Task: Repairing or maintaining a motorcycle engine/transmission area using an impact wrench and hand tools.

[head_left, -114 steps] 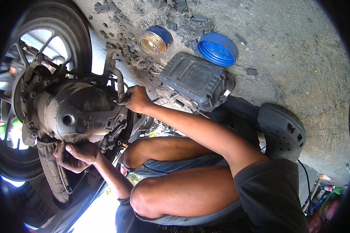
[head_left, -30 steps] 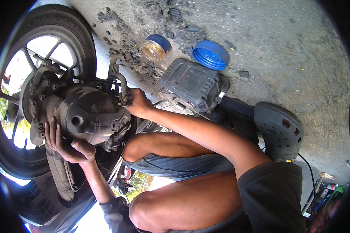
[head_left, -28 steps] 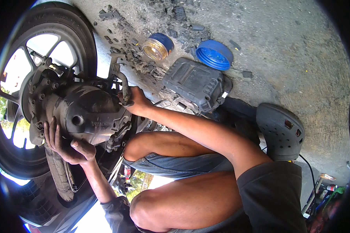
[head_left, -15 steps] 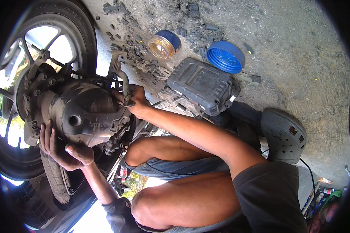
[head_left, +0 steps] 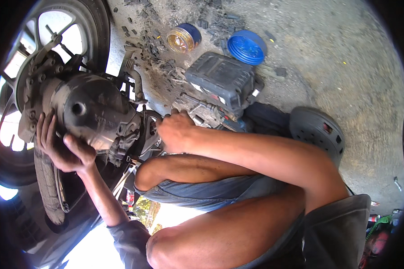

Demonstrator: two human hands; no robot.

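Observation:
My left hand [head_left: 65, 145] rests its spread fingers against the lower left side of a dusty dark metal housing [head_left: 98, 103], beside the motorcycle's rear wheel [head_left: 94, 29]. Below that hand runs a grimy cylindrical part [head_left: 49, 188], probably a shock or similar tube. My right hand [head_left: 175, 130] is closed at the housing's right side, by a black bracket [head_left: 150, 132]; what its fingers grip is hidden. Just above it lie a long metal tool [head_left: 199, 103] and a partly hidden blue power tool [head_left: 233, 123]. A metal lever arm [head_left: 134, 78] sticks out above the housing.
A black plastic case [head_left: 217, 76], a blue lid [head_left: 249, 47] and an open round tin [head_left: 184, 38] sit on the concrete among dark debris [head_left: 143, 18]. My bent legs [head_left: 215, 224] and grey clog [head_left: 316, 125] are below and right; assorted items [head_left: 381, 228] lie at the right edge.
My right hand has left the lever, moving right and down to the bracket. My left hand stays on the housing. The whole view has shifted slightly, with floor items higher in it.

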